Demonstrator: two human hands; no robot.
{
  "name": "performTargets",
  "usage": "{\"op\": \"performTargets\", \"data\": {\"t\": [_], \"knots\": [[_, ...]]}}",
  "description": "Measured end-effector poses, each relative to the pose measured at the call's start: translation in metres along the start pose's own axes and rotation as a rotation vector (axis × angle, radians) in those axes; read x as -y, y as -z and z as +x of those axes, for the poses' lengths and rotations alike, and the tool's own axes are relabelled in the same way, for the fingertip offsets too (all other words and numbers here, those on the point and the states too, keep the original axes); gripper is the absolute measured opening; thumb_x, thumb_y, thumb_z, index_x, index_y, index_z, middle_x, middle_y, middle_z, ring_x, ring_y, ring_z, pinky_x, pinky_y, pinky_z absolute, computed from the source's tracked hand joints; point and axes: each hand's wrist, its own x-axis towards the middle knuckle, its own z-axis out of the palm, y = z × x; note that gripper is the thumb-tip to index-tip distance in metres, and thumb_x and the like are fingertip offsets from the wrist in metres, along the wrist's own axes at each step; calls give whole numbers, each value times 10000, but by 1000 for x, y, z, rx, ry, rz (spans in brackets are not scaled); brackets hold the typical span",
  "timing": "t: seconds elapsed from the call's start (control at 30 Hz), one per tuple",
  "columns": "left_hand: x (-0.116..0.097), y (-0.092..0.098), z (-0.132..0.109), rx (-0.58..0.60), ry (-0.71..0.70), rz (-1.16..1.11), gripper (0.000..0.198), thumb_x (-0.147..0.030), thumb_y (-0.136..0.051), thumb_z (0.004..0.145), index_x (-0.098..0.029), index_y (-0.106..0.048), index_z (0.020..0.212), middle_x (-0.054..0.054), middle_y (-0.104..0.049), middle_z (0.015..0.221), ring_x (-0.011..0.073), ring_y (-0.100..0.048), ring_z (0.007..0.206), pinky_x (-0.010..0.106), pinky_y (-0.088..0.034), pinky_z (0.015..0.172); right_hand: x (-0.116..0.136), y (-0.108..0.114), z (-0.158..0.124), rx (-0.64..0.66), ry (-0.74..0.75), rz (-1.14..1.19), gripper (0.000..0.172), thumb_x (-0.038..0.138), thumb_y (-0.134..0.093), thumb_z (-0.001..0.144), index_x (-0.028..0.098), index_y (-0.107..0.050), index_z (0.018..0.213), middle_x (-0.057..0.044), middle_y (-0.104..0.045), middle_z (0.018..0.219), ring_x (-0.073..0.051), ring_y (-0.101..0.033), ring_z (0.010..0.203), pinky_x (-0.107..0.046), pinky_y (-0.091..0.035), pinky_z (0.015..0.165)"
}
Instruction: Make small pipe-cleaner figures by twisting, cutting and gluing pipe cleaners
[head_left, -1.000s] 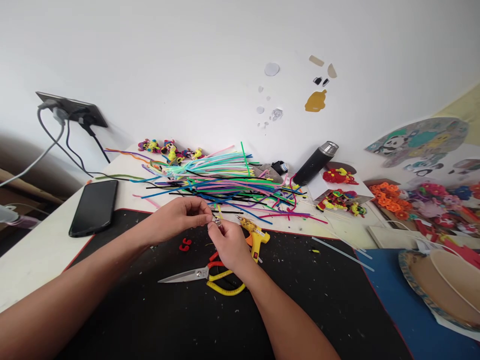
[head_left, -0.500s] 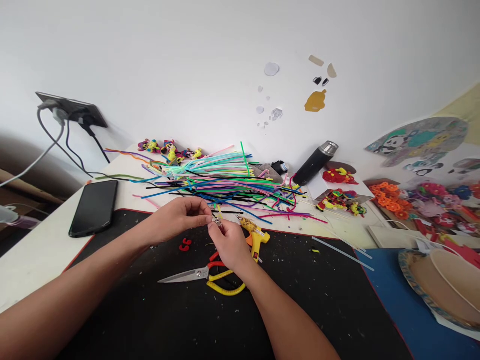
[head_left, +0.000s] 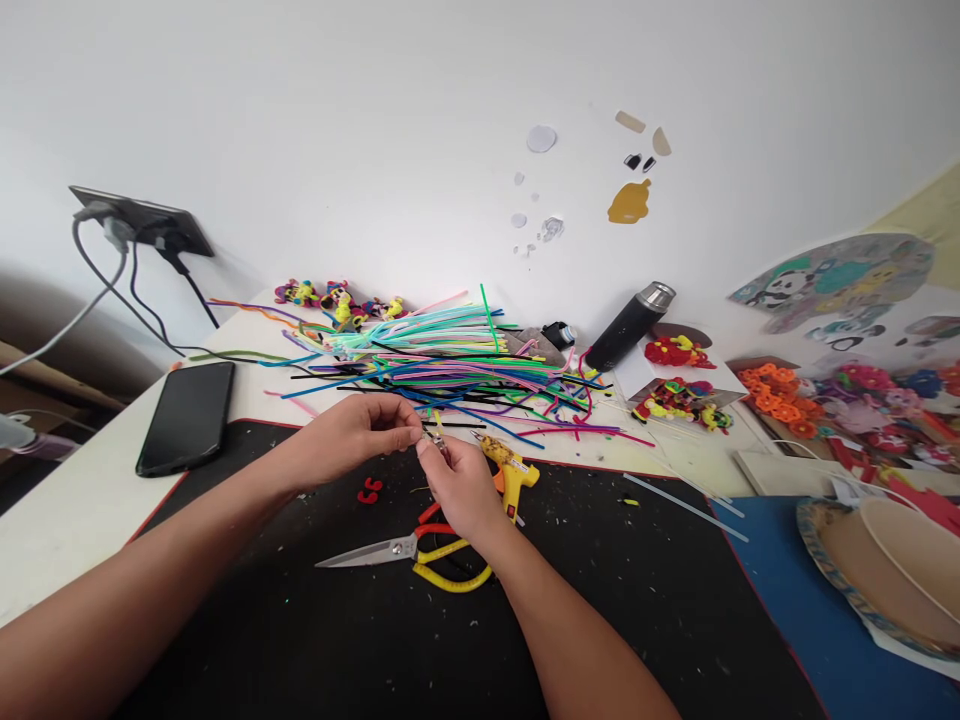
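Note:
Above the black mat, my left hand (head_left: 364, 428) and my right hand (head_left: 463, 485) meet fingertip to fingertip, both closed in a pinch. A small shiny silvery piece (head_left: 438, 442) shows at the right fingers; its kind is too small to make out. What the left fingertips grip is hidden. Red-and-yellow-handled scissors (head_left: 390, 551) lie on the mat beneath my right hand, blades pointing left. Just beyond that hand rests a yellow glue gun (head_left: 516, 480). Two small curled red pieces (head_left: 369, 491) sit below my left hand.
A heap of colourful pipe cleaners (head_left: 450, 360) lies behind the mat. A black phone (head_left: 187, 415) is at left, a black flask (head_left: 630, 328) leans at the back. Clear glue sticks (head_left: 686, 508) and a round basket (head_left: 825, 570) are at right, near orange pipe-cleaner pieces (head_left: 780, 398).
The fingertips have shifted very slightly, and a bit more of the silvery piece shows at the right fingers. Everything on the table stays where it was.

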Motion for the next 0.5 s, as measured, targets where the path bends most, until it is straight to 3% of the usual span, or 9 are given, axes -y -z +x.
{"op": "performTargets", "data": {"t": [0.2, 0.5], "knots": [[4, 2, 1, -19, -3, 5, 338, -534, -765, 863, -202, -700, 870, -20, -639, 776, 166, -534, 729, 269, -411, 690, 9, 10, 5, 15, -32, 335, 591, 774, -707, 861, 240, -482, 741, 109, -305, 552, -78, -221, 460, -246, -167, 452], [6, -1, 1, -50, -25, 57, 383, -584, -755, 855, -205, -703, 863, -12, -642, 770, 170, -545, 714, 271, -417, 673, 18, 19, 8, -38, -32, 422, 576, 756, -777, 804, 211, -611, 889, 120, -340, 564, -60, -219, 434, -228, -122, 425]]}}
